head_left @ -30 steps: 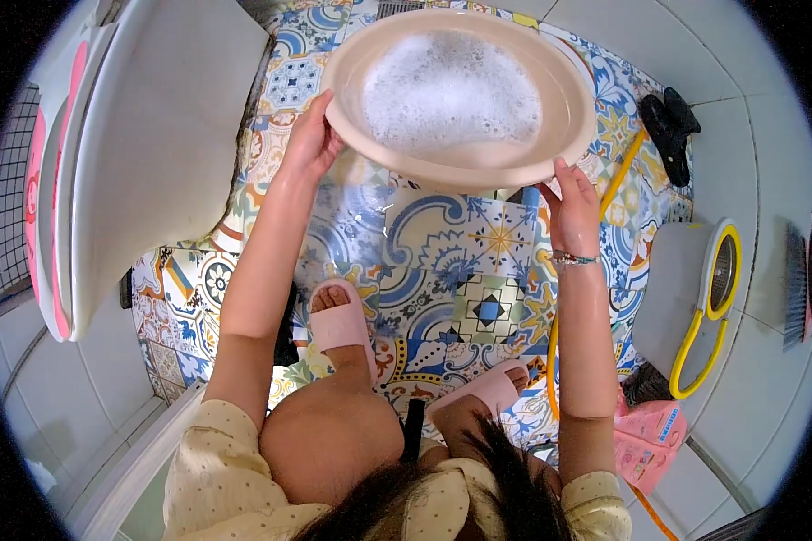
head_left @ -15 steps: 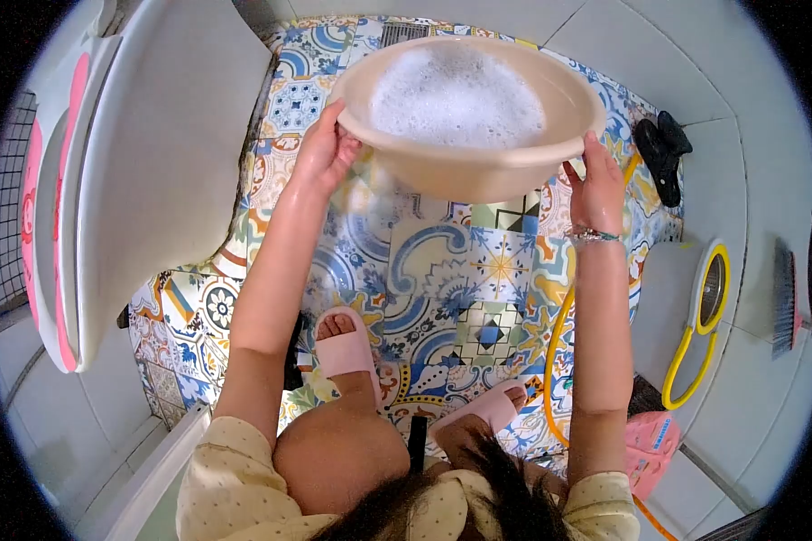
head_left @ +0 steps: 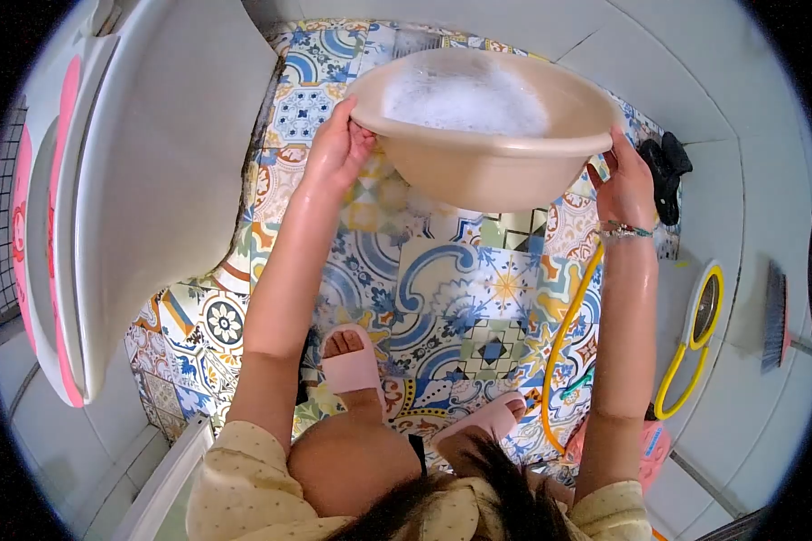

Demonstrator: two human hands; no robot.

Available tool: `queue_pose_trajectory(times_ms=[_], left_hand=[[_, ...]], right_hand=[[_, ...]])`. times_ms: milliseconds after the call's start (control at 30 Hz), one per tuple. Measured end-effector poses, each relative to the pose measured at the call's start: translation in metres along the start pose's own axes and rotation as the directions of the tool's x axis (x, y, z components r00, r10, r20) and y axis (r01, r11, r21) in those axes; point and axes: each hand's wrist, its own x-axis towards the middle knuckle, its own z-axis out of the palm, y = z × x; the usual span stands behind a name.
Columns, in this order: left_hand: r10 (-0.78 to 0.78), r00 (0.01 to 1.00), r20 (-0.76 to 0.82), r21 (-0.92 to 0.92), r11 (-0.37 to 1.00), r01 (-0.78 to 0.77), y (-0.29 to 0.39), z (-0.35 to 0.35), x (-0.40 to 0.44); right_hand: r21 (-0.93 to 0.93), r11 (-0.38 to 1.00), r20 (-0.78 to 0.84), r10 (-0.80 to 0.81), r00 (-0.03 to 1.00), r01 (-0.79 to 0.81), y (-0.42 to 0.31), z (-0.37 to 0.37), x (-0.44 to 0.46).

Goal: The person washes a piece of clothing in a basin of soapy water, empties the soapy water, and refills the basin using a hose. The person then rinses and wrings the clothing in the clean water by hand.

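A beige basin point(head_left: 496, 171) is held up above the patterned tile floor, its near side showing and its far side tilted down. White suds point(head_left: 465, 95) lie inside it toward the far left. My left hand point(head_left: 338, 149) grips the basin's left rim, thumb on top and fingers curled beneath. On the right rim, my right hand point(head_left: 624, 185) holds on with its fingers partly behind the basin; a beaded bracelet is on that wrist.
A white toilet point(head_left: 167, 153) with a pink-edged seat stands at left. An orange hose point(head_left: 550, 379), black shoes point(head_left: 666, 176), a yellow-rimmed item point(head_left: 708, 307), a brush point(head_left: 774, 316) and a pink bag point(head_left: 654, 451) are at right. A floor drain point(head_left: 417, 41) lies beyond the basin.
Both hands have shifted right with the basin. The basin has tipped away from me, so more of its outer near side shows and less of the suds.
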Motion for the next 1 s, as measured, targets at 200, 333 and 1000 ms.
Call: queue_pose_trajectory(times_ms=[200,333,1000], left_hand=[[0.031,0.999,-0.032,0.043,0.999,-0.029,0.0,0.007,0.002],[0.001,1.0,-0.014,0.045,0.999,-0.001,0.004,0.005,0.004],[0.035,0.997,-0.067,0.002,0.999,-0.035,0.006,0.0,0.02]], right_hand=[[0.007,1.0,-0.047,0.002,0.999,-0.002,-0.002,0.005,0.006],[0.0,1.0,-0.011,-0.002,1.0,0.002,-0.006,0.007,0.01],[-0.09,0.996,-0.054,-0.031,0.998,0.026,-0.021,0.032,0.021]])
